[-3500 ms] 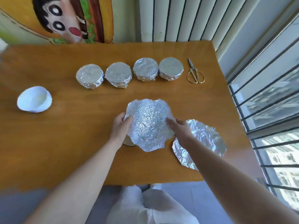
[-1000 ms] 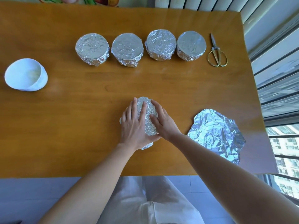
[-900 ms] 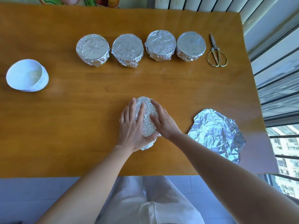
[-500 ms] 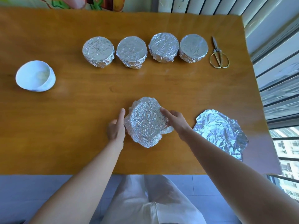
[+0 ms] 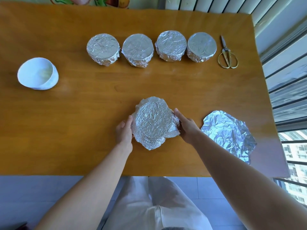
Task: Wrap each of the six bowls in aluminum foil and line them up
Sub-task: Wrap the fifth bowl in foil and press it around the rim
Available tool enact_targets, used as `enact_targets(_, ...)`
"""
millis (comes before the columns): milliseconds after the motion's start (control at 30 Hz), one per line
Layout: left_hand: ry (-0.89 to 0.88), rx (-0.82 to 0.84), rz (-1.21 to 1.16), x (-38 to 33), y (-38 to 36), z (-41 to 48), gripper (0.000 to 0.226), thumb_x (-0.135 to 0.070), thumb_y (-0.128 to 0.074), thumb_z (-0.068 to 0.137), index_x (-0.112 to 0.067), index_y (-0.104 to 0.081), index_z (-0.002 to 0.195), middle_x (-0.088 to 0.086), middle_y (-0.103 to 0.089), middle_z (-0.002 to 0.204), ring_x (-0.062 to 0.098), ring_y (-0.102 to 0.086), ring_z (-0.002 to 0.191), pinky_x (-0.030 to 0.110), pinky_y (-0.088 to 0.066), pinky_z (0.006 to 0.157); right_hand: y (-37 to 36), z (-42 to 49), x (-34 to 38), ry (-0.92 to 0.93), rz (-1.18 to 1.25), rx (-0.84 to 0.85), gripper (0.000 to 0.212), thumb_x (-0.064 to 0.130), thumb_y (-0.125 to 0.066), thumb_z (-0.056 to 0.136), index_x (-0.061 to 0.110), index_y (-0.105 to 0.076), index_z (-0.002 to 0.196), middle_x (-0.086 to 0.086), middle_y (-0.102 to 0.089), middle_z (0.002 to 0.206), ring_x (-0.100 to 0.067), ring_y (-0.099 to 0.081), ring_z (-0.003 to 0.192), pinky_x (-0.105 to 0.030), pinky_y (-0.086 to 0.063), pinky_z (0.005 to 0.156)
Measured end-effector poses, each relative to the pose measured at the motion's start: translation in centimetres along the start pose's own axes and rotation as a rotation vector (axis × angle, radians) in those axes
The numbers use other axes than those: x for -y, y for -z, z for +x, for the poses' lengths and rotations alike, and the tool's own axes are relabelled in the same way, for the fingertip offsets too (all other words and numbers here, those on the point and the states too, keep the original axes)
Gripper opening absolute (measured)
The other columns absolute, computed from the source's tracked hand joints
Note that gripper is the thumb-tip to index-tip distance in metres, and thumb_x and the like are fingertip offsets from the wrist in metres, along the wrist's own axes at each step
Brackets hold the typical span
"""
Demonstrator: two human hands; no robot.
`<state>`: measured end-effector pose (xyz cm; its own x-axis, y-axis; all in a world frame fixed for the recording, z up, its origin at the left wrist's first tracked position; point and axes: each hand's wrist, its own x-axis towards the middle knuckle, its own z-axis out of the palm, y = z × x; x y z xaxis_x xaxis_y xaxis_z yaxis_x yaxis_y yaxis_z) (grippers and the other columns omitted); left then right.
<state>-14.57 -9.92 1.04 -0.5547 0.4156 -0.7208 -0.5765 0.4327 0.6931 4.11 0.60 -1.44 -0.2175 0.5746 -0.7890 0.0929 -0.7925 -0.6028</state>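
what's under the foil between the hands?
Only crumpled foil shows, domed over a rounded shape on the table. The left hand and right hand hold its sides. Whatever it covers is hidden.

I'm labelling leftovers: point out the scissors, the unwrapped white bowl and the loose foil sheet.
scissors (image 5: 226,50): head view, on the pivot.
unwrapped white bowl (image 5: 35,73): head view, on its inner wall.
loose foil sheet (image 5: 227,131): head view, on the sheet's middle.

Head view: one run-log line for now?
row: four round foil-wrapped bowls | hands: left hand and right hand hold fifth bowl under crinkled foil | waiting: bare white bowl, loose crinkled foil sheet
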Motion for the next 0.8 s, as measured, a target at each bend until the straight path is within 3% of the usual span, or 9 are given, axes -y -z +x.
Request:
enact_targets(100,-0.044,-0.004,-0.005,-0.1,-0.3,-0.2,0.021,-0.031,-0.061,0.096,-0.02,-0.065,0.079,-0.003,-0.067,0.08,0.015,-0.06,0.077,0.031,-0.047,0.072,-0.2,-0.2,0.1,-0.013,0.038,0.074,0.101,0.068,-0.088,0.045,0.002,-0.066,0.119,-0.018,-0.07,0.117,-0.036,-0.067,0.109,-0.054,-0.049,0.101)
enact_targets(167,-0.065,-0.006,0.034,-0.2,-0.6,-0.3,0.022,-0.03,-0.061,0.096,-0.017,-0.061,0.078,-0.001,-0.065,0.08,0.015,-0.058,0.074,0.029,-0.044,0.068,-0.5,-0.7,0.4,-0.019,0.03,0.125,0.102,0.064,-0.089,0.047,0.002,-0.063,0.123,-0.016,-0.071,0.116,-0.034,-0.068,0.108,-0.053,-0.05,0.1)
enact_targets(333,-0.143,-0.037,0.09,0.1,-0.8,0.3,0.025,-0.028,-0.06,0.098,-0.013,-0.058,0.078,0.01,-0.056,0.086,0.021,-0.049,0.082,0.033,-0.04,0.072,-1.3,-1.4,0.3,0.063,0.011,0.039,0.062,0.046,-0.08,0.074,-0.002,-0.066,0.11,-0.017,-0.074,0.105,-0.036,-0.07,0.102,-0.055,-0.052,0.097)
enact_targets(400,-0.185,-0.045,0.113,0.4,-0.8,0.4,0.028,-0.027,-0.057,0.1,-0.016,-0.055,0.075,0.004,-0.053,0.078,0.018,-0.047,0.077,0.03,-0.038,0.07,-1.6,-1.4,0.0,0.135,-0.049,-0.017,0.063,0.051,-0.076,0.078,-0.004,-0.065,0.108,-0.013,-0.075,0.099,-0.032,-0.071,0.094,-0.052,-0.055,0.093)
enact_targets(500,-0.235,-0.071,0.134,0.7,-1.1,0.3,0.032,-0.027,-0.051,0.103,-0.019,-0.049,0.072,-0.005,-0.047,0.071,0.008,-0.042,0.066,0.017,-0.036,0.061,-2.1,-1.5,-0.2,0.221,-0.119,-0.084,0.052,0.05,-0.068,0.088,0.0,-0.067,0.102,-0.007,-0.07,0.086,-0.02,-0.065,0.076,-0.038,-0.053,0.073)
enact_targets(567,-0.263,-0.096,0.153,0.9,-1.4,0.4,0.033,-0.028,-0.047,0.104,-0.019,-0.048,0.072,-0.006,-0.048,0.071,0.006,-0.042,0.065,0.019,-0.036,0.061,-2.2,-1.3,-0.4,0.266,-0.126,-0.121,0.049,0.047,-0.062,0.093,0.0,-0.067,0.102,-0.006,-0.064,0.083,-0.017,-0.057,0.072,-0.029,-0.044,0.064)
enact_targets(667,-0.294,-0.121,0.18,1.1,-1.6,0.7,0.032,-0.028,-0.045,0.105,-0.016,-0.049,0.076,-0.006,-0.048,0.071,0.006,-0.043,0.065,0.028,-0.036,0.067,-2.3,-1.0,-0.9,0.311,-0.104,-0.144,0.054,0.047,-0.061,0.094,-0.007,-0.062,0.099,-0.009,-0.055,0.081,-0.019,-0.048,0.073,-0.031,-0.038,0.063)
enact_targets(800,-0.294,-0.134,0.182,1.6,-1.7,1.0,0.024,-0.028,-0.042,0.106,-0.013,-0.053,0.09,-0.01,-0.053,0.078,0.01,-0.05,0.075,0.028,-0.039,0.078,-2.7,-0.7,-1.3,0.322,-0.077,-0.127,0.055,0.066,-0.064,0.077,0.014,-0.059,0.093,-0.007,-0.047,0.081,-0.02,-0.04,0.073,-0.034,-0.033,0.064)
